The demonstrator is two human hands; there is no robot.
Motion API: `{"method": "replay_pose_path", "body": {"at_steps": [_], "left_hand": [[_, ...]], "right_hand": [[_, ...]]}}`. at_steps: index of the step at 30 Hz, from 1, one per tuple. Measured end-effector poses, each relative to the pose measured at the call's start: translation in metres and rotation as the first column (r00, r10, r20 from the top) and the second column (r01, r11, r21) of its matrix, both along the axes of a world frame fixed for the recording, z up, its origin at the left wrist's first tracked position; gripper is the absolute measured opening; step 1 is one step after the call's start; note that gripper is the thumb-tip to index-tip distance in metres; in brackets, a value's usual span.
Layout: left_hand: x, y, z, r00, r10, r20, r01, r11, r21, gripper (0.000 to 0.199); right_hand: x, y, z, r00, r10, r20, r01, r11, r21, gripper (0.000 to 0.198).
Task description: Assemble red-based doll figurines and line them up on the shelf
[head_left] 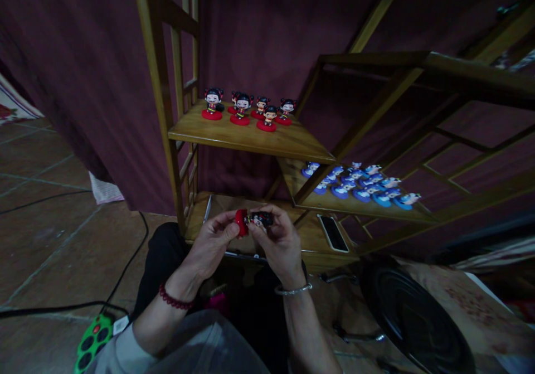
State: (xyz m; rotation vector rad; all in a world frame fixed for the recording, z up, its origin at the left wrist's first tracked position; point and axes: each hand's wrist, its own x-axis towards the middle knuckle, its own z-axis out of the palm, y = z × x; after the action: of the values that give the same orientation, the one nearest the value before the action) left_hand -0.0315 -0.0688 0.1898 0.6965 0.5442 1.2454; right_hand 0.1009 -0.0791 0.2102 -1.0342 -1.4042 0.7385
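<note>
Between my two hands lies a small figurine [259,219], tipped on its side, with black hair and a round red base [241,223]. My left hand [217,239] is closed on the red base, thumb on its near side. The fingers of my right hand [279,243] pinch the head end. Similar figurines [241,106] with red bases stand upright in a loose group on the wooden shelf [234,136] ahead. Under my hands, a shallow tray or box [242,247] rests on the lower shelf; my hands hide much of it.
Several blue and purple figurines [363,187] stand on a middle shelf to the right. A phone-like dark slab with a white edge [333,233] lies on the lower shelf. A round black stool [413,312] is at right; a green power strip [95,343] and cables lie on the floor at left.
</note>
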Motion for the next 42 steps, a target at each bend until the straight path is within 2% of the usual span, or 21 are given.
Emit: {"method": "replay_pose_path", "body": {"at_steps": [19,27,32,42], "left_hand": [[-0.003,-0.001,-0.004,0.998,-0.057,0.026,0.058,0.997,-0.054,0.028],[-0.005,0.000,-0.006,0.994,-0.097,0.046,0.099,0.994,-0.036,0.021],[-0.005,-0.001,-0.007,0.993,-0.088,0.074,0.091,0.995,-0.041,0.022],[-0.006,-0.002,-0.006,0.991,-0.034,0.133,0.040,0.998,-0.043,0.027]], "right_hand": [[0.009,0.005,-0.002,0.975,0.063,0.212,-0.073,0.997,0.040,0.022],[0.010,0.006,0.006,0.953,0.054,0.298,-0.076,0.995,0.060,0.024],[0.007,0.005,0.013,0.951,0.081,0.299,-0.091,0.996,0.021,0.020],[-0.004,0.005,0.015,0.961,0.060,0.271,-0.061,0.998,-0.006,0.021]]}}
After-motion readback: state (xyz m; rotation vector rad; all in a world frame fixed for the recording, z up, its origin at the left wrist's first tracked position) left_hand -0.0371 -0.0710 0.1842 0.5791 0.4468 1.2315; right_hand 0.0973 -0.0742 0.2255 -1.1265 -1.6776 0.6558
